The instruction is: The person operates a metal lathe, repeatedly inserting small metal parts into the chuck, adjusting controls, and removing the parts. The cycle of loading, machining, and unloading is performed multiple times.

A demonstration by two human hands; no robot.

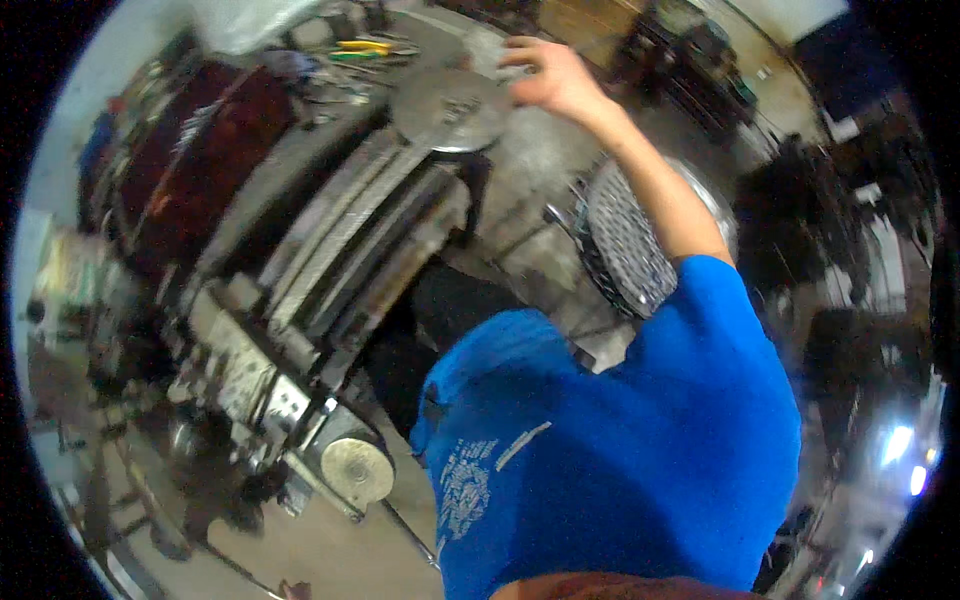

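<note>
My right hand reaches out past the far right rim of a round grey metal disc. Its fingers are apart and loosely bent, and nothing shows between them. Thumb and disc rim lie very close; whether they touch I cannot tell. A few small metal pieces rest on the disc. The disc sits at the far end of a long machine bed with metal rails. My left hand is out of the picture.
Hand tools, among them yellow-handled pliers, lie beyond the bed. A dark red-brown panel stands left. A round pale wheel is at the bed's near end. Right of my legs is a round container full of small metal parts.
</note>
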